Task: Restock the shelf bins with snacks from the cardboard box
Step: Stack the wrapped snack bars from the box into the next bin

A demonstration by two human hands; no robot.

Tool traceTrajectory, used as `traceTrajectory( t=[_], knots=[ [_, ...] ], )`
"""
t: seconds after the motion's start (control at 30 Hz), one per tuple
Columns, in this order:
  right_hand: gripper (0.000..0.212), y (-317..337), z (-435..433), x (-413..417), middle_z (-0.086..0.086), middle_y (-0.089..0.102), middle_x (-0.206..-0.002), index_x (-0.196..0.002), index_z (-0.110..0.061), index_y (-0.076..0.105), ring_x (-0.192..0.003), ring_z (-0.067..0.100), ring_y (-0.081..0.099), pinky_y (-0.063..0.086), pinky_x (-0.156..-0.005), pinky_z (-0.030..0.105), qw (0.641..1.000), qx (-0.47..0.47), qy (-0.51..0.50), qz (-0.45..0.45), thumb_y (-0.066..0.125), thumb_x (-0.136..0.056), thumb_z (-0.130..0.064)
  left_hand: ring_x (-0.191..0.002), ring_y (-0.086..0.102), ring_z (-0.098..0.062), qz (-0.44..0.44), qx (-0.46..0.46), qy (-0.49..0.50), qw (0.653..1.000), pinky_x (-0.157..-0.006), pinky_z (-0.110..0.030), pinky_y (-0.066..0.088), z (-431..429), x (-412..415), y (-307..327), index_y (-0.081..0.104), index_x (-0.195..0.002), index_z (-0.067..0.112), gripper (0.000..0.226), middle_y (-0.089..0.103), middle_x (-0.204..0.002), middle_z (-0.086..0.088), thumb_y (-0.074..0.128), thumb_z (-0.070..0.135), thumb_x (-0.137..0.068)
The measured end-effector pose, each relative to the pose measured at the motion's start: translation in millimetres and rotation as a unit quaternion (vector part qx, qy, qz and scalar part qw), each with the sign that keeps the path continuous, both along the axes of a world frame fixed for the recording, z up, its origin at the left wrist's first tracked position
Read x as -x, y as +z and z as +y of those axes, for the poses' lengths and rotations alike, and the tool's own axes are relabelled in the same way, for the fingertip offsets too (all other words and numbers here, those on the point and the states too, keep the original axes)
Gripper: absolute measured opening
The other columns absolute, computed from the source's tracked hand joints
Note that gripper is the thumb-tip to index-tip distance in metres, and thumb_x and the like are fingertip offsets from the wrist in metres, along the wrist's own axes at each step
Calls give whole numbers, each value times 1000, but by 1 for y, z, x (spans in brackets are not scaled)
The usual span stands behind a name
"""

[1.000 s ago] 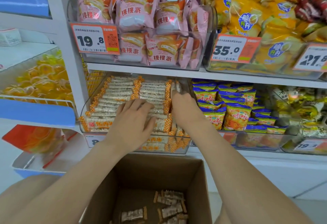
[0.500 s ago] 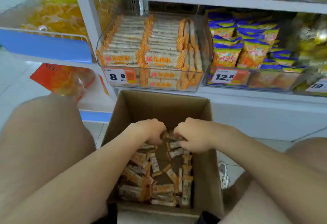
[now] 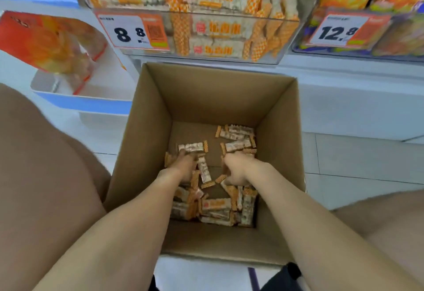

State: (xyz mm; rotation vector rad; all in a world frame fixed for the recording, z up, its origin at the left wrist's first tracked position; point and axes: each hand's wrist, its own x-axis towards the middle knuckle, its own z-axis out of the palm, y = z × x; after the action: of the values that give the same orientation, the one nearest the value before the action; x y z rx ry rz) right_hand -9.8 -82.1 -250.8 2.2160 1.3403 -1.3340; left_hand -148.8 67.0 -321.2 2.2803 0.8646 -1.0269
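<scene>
**Fingers [image 3: 183,155] deep in the snack bars [image 3: 215,205]**

Low in the cardboard box [image 3: 146,134], below the far shelf bin [image 3: 229,59]: left hand [image 3: 183,166] and right hand [image 3: 237,170] curled among them, grip impossible to tell. Probably light, crinkly, slippery; best pinched mid-wrapper in small bunches.

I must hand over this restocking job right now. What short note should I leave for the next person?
Left hand: down inside the brown cardboard box, fingers on the orange-and-white wrapped snack bars; grip unclear.
Right hand: beside it, curled among the bars; grip also unclear.
Done: the clear plastic shelf bin above the box, with the 8.8 price tag, looks nearly full.
Left: many bars lie loose on the box floor; lift them into that bin.
</scene>
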Motion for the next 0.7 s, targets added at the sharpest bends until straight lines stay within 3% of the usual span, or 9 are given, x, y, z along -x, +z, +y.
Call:
traceTrajectory(
  t=[0.07, 0.13, 0.23, 0.33, 0.4, 0.47, 0.53, 0.6, 0.7],
  knots=[
    [36, -21, 0, 9, 9, 58, -115, -116, -15, 55, -100, 27, 62, 58, -84, 40, 999, 22, -17, 19, 76, -94, -34, -156, 19, -41, -9, 24, 13, 1000, -124, -55, 29, 5, 5, -8, 27, -160, 34, 95, 10, -169, -5, 79, 5, -86],
    [52, -41, -3, 18, 11, 56, -127, -132, -11, 52, -112, 30, 59, 53, -85, 38, 997, 46, -39, 38, 78, -93, -36, -154, 26, -38, -15, 27, 0, 1000, -122, -51, 34, 5, 7, -15, 28, -162, 28, 98, 18, -169, -9, 80, 1, -83],
    [63, -69, -8, 33, 12, 53, -140, -139, -11, 50, -124, 33, 56, 52, -93, 40, 995, 69, -52, 58, 80, -91, -37, -133, 53, -31, -21, 3, -22, 1000, -108, -39, 48, 0, 12, -26, 58, -137, 17, 54, 51, -146, -11, 73, -1, -89],
    [56, -79, -9, 47, 13, 56, -141, -142, -12, 51, -125, 33, 58, 52, -103, 47, 990, 109, -47, 72, 75, -95, -30, -119, 60, -29, -7, -6, -23, 1000, -101, -39, 50, -5, 13, -27, 67, -117, 19, 29, 64, -129, -9, 76, 11, -90],
    [51, -82, -10, 51, 14, 59, -137, -140, -9, 54, -123, 33, 60, 54, -100, 42, 990, 119, -31, 71, 76, -94, -18, -131, 52, -30, 4, -29, -33, 999, -115, -45, 39, -5, 13, -25, 68, -118, 24, 34, 62, -132, -6, 82, 24, -87],
    [54, -82, -10, 52, 15, 59, -137, -139, -7, 54, -124, 34, 59, 52, -93, 37, 991, 119, -11, 60, 78, -90, -7, -136, 44, -31, 2, -31, -26, 999, -118, -50, 28, -4, 13, -23, 65, -116, 30, 36, 61, -132, -3, 83, 32, -86],
    [60, -83, -11, 51, 15, 57, -139, -139, -6, 53, -126, 34, 58, 50, -92, 36, 991, 122, -8, 61, 81, -86, -5, -128, 51, -30, -19, -12, 0, 1000, -111, -50, 34, -3, 16, -23, 61, -113, 33, 34, 63, -125, 0, 81, 30, -86],
    [63, -81, -12, 47, 12, 61, -134, -134, -9, 57, -121, 32, 61, 54, -89, 37, 989, 125, -24, 69, 89, -80, -15, -117, 58, -27, -48, 12, 31, 998, -104, -46, 45, -3, 19, -22, 61, -113, 34, 32, 64, -122, 1, 78, 25, -87],
    [40, -71, -12, 32, 6, 69, -111, -111, -14, 70, -97, 24, 66, 55, -74, 32, 989, 87, -87, 80, 90, -79, -26, -116, 62, -24, -102, 36, 108, 988, -97, -39, 55, -2, 19, -21, 66, -118, 32, 38, 65, -128, -1, 84, 23, -86]
  ],
)
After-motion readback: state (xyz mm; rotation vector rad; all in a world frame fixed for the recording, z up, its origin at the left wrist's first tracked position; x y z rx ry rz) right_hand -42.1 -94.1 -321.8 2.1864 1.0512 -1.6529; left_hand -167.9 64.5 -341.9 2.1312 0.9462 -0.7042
